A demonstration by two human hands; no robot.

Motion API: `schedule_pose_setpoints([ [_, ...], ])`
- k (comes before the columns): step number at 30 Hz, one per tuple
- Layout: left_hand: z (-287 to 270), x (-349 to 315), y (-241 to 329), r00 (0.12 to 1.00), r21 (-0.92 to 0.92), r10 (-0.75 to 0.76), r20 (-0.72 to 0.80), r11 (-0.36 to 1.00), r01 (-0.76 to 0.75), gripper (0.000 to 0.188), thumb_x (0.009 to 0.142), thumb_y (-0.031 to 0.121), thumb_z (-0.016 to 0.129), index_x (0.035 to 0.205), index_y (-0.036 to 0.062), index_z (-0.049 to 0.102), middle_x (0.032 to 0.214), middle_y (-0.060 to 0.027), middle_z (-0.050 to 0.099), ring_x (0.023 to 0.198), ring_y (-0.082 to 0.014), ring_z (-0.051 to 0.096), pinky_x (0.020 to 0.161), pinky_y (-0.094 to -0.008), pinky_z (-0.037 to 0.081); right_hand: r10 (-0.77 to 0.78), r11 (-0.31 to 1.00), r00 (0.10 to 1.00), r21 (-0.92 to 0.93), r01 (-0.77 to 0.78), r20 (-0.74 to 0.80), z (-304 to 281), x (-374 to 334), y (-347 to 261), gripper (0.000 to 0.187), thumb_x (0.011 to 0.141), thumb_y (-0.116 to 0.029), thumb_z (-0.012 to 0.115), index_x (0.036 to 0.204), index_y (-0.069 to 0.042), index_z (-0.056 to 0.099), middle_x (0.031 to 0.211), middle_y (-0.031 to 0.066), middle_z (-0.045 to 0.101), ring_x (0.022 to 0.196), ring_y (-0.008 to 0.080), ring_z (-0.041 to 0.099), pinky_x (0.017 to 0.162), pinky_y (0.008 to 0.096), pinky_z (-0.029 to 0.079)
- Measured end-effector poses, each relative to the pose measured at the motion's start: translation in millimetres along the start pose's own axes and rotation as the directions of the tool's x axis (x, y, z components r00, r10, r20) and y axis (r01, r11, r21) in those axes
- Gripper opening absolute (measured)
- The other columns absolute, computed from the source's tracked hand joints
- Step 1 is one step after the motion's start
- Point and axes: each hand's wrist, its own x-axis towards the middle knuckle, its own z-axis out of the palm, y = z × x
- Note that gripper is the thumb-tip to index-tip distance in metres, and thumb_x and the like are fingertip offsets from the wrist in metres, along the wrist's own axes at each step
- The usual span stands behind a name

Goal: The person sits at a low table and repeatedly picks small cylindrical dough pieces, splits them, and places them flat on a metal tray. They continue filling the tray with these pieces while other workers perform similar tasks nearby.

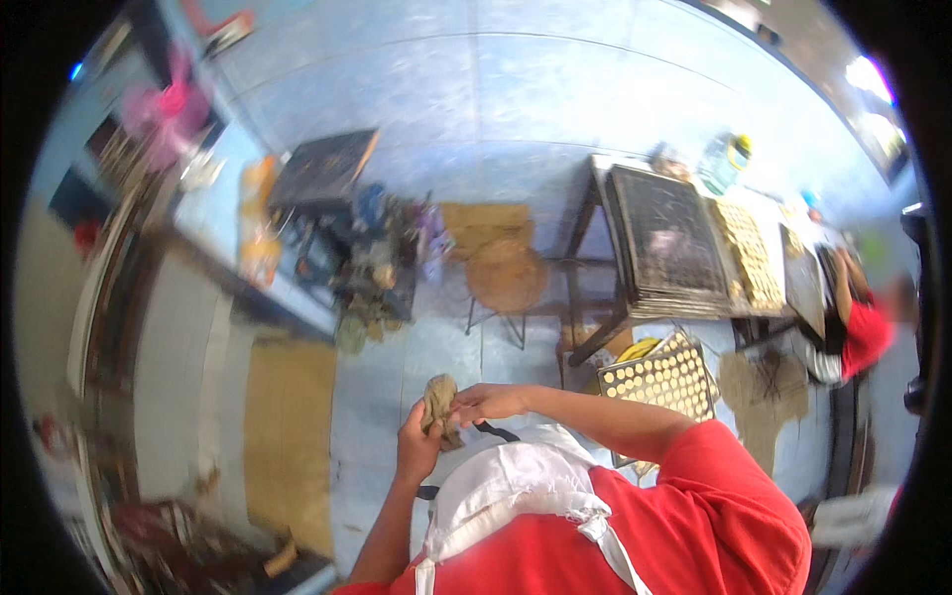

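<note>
In front of my white apron (501, 476), both hands meet at a crumpled brownish cloth (439, 397). My left hand (418, 444) is closed around its lower left side. My right hand (483, 404) reaches across from the right with its fingers closed at the cloth's right edge. The fingertips of both hands are partly hidden in the folds.
A round stool (506, 276) stands ahead. Rightward, a table bears stacked black trays (666, 238) and rows of pale dough pieces (751, 248); a filled tray (659, 382) leans below. A person in red (866, 337) works far right. Cardboard (290, 436) lies left.
</note>
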Motion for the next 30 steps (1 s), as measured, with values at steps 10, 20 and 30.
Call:
schedule_pose_setpoints([
  [10, 18.0, 234.4, 3.5, 0.918, 0.025, 0.091, 0.387, 0.994, -0.109, 0.056, 0.094, 0.013, 0.071, 0.146, -0.0027, 0.059, 0.134, -0.0203, 0.072, 0.125, -0.0312, 0.069, 0.106, -0.0428, 0.053, 0.358, 0.883, 0.35, 0.436, 0.174, -0.866, -12.9, -176.7, 193.2, 0.056, 0.104, -0.039, 0.071, 0.139, 0.005, 0.064, 0.133, 0.0147, 0.071, 0.117, 0.0228, 0.067, 0.101, 0.0408, 0.056],
  [20, 103.7, 497.4, 493.9, 0.478, 0.193, 0.873, -0.101, 0.488, -0.851, 0.051, 0.104, 0.016, 0.066, 0.147, -0.009, 0.057, 0.147, -0.0296, 0.063, 0.139, -0.0411, 0.061, 0.118, -0.0438, 0.047, 0.494, 0.864, 0.285, 0.425, -0.271, -0.822, 15.7, -231.7, 372.1, 0.038, 0.101, -0.03, 0.07, 0.127, -0.003, 0.074, 0.105, 0.0145, 0.079, 0.093, 0.0232, 0.071, 0.084, 0.0391, 0.056],
  [30, 224.9, 651.8, 815.5, -0.227, 0.21, 0.925, -0.305, -0.167, -0.963, 0.059, 0.099, 0.0, 0.065, 0.153, 0.0206, 0.06, 0.133, -0.0156, 0.07, 0.123, -0.0362, 0.069, 0.102, -0.0432, 0.055, 0.854, 0.499, -0.001, 0.818, 0.284, -0.52, 11.0, -172.9, 287.2, 0.032, 0.101, -0.03, 0.07, 0.118, -0.004, 0.075, 0.101, 0.0097, 0.077, 0.086, 0.0214, 0.07, 0.076, 0.0394, 0.056],
])
